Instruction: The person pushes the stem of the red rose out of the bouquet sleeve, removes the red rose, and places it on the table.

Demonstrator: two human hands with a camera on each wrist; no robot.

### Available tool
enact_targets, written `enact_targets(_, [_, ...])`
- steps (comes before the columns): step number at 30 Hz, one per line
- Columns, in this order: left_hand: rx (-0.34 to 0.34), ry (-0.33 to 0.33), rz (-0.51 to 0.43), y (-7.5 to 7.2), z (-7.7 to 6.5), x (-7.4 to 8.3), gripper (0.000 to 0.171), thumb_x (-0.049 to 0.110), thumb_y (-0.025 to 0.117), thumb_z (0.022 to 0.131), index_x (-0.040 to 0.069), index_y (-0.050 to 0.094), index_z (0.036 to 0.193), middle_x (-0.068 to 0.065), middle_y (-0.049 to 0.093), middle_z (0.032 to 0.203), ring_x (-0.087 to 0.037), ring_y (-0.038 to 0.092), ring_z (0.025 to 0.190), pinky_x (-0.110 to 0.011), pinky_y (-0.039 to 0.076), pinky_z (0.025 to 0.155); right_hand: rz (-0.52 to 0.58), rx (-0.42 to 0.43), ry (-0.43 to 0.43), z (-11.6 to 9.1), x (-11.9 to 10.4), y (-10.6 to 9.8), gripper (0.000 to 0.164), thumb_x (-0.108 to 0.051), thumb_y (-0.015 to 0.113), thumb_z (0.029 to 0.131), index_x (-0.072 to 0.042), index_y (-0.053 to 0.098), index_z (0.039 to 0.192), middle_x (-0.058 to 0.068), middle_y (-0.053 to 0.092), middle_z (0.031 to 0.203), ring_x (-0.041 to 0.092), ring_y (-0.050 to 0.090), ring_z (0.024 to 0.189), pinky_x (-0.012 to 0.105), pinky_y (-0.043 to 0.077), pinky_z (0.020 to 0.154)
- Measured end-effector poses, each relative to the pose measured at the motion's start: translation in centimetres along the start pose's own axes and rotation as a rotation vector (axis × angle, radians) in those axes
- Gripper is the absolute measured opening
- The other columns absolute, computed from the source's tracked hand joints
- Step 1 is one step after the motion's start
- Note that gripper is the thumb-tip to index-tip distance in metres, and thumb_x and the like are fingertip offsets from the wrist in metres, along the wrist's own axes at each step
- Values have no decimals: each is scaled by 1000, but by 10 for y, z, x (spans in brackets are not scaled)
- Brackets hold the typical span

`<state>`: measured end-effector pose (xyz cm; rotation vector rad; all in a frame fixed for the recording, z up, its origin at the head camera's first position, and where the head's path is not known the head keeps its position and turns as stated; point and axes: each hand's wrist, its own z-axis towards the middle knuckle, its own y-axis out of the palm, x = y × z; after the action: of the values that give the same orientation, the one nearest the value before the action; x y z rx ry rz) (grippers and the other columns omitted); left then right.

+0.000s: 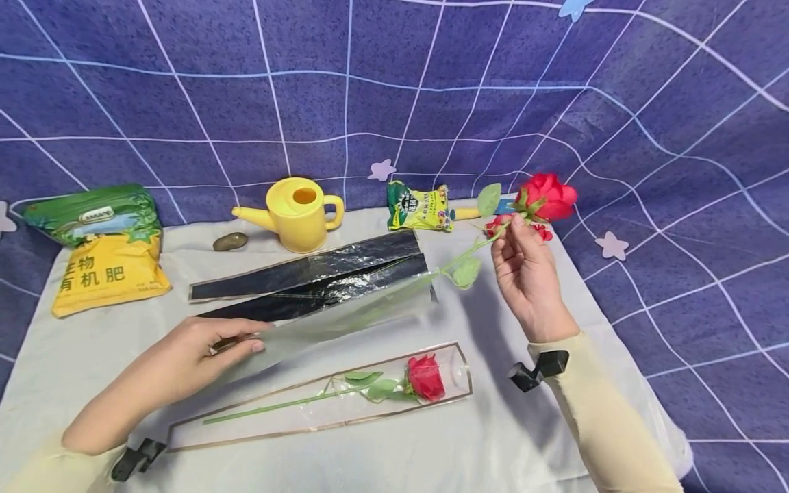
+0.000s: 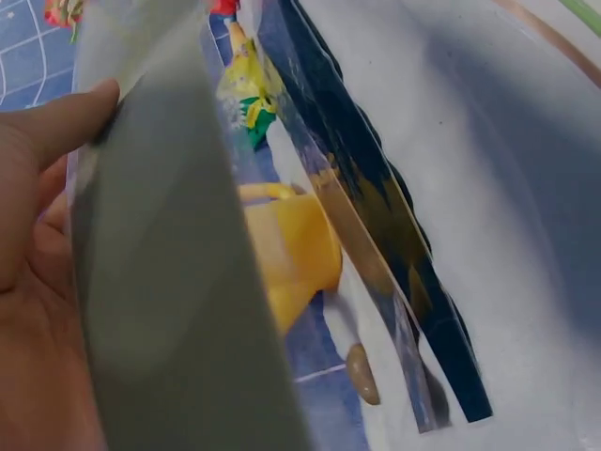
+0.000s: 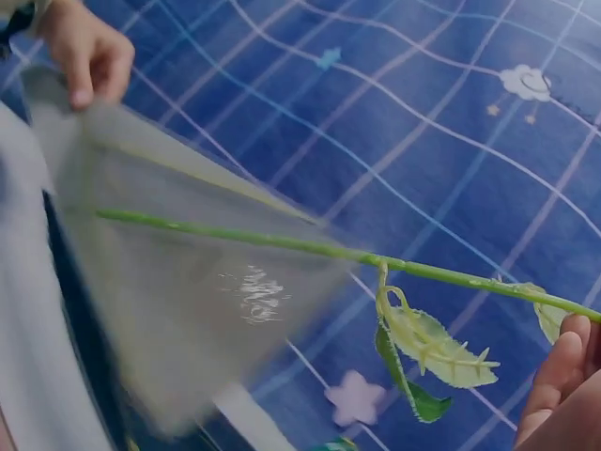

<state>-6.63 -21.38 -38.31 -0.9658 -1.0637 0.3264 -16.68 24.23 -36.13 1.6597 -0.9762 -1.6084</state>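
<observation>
My right hand (image 1: pixel 531 277) pinches the stem of a red rose (image 1: pixel 547 197) just below its bloom, at the right of the head view. In the right wrist view, the green stem (image 3: pixel 235 237) runs down into a clear plastic flower sleeve (image 3: pixel 207 310), with leaves (image 3: pixel 441 352) outside its mouth. My left hand (image 1: pixel 209 352) grips that sleeve near its other end, thumb on top. The sleeve is raised and slants across the table's middle. Closest to me, a second red rose (image 1: pixel 425 378) lies inside another clear sleeve with a brown-gold edge (image 1: pixel 320 428).
Two long black sleeves (image 1: pixel 302 270) lie behind the raised one. Along the back are a green-yellow fertilizer bag (image 1: pixel 114 257), a brown stone (image 1: pixel 230 241), a yellow watering can (image 1: pixel 302 219) and a small green-yellow packet (image 1: pixel 419 207). More red flowers (image 1: pixel 496 224) show behind my right hand.
</observation>
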Motion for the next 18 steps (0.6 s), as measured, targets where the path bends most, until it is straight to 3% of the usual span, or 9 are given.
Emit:
enact_targets(6, [-49, -102, -120, 2, -2, -15, 23, 28, 61, 92, 33, 64, 114, 18, 65, 96, -4, 60, 76, -24, 49, 64, -1, -34, -74, 7, -36, -13, 15, -1, 62, 89, 4, 59, 103, 15, 65, 94, 21, 62, 77, 26, 50, 65])
enact_targets(10, [-99, -132, -174, 4, 0, -28, 21, 28, 60, 93, 27, 64, 114, 16, 66, 90, -6, 60, 72, -26, 49, 63, -2, -78, -93, 10, -64, -19, 14, 1, 57, 92, 5, 58, 105, 17, 64, 96, 24, 61, 79, 27, 49, 63])
enact_targets(15, [-144, -153, -207, 7, 4, -43, 18, 27, 58, 94, 24, 67, 109, 16, 66, 95, -7, 61, 83, -26, 49, 70, -18, -183, -38, 13, -95, -24, 16, 4, 48, 95, 8, 54, 109, 19, 61, 97, 27, 59, 79, 29, 47, 61])
enact_targets(18, [-145, -175, -207, 8, 6, -51, 17, 29, 57, 94, 23, 68, 106, 15, 67, 97, -7, 61, 89, -26, 49, 74, -89, -264, 13, 15, -107, -26, 17, 6, 44, 96, 12, 53, 109, 21, 62, 95, 26, 59, 75, 29, 47, 61])
